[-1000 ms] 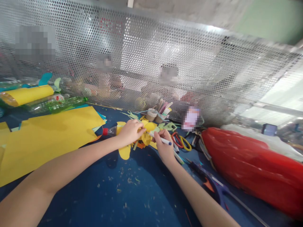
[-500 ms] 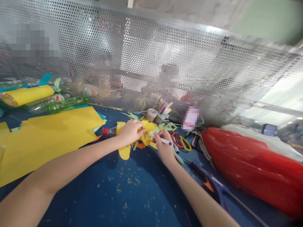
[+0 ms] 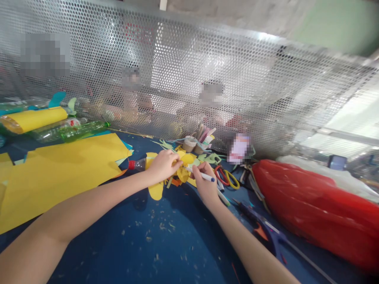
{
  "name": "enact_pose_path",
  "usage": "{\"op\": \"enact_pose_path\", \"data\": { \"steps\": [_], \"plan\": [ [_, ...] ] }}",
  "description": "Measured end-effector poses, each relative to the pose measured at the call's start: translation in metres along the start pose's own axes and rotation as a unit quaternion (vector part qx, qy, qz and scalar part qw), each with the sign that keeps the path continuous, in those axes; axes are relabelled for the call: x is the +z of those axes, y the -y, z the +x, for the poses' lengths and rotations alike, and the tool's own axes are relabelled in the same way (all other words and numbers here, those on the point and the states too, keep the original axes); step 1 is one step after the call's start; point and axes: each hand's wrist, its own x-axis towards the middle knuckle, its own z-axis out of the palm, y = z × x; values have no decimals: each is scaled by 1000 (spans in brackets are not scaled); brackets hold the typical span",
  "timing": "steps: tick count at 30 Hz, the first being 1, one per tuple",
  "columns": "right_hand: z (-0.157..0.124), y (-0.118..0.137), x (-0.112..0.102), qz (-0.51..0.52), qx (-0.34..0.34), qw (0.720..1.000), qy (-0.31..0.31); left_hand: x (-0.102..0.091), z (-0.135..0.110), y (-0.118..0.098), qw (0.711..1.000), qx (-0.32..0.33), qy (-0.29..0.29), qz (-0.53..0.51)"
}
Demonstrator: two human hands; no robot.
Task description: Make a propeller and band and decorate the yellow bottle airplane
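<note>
A plastic bottle with a red cap (image 3: 132, 165) lies on its side on the blue table, wrapped in yellow paper with rounded yellow flaps (image 3: 155, 192). My left hand (image 3: 164, 166) lies closed over the wrapped part, its fingertips gripping near the bottle's right end. In my right hand (image 3: 206, 186) is a white pen with a blue end (image 3: 208, 177), pinched between the fingers. The pen's tip points left at the yellow paper close to my left fingertips; contact is too small to make out. Orange paper scraps (image 3: 177, 182) lie beside the bottle.
Yellow sheets (image 3: 68, 169) cover the left side, with a green bottle (image 3: 84, 131) behind. Scissors with red and yellow handles (image 3: 232, 179), a purple glue gun (image 3: 268, 228) and a red plastic bag (image 3: 310, 209) sit right. A perforated metal screen (image 3: 177, 75) stands behind.
</note>
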Motion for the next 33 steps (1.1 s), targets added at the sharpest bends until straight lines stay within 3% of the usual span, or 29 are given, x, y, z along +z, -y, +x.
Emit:
{"op": "enact_pose_path", "data": {
  "steps": [18, 33],
  "plan": [
    [-1, 3, -1, -10, 0, 1000, -18, 1, -1, 0, 1000, 10, -10, 12],
    [-3, -3, 2, -11, -13, 1000, 13, 2, 0, 1, 1000, 13, -5, 16]
  ]
}}
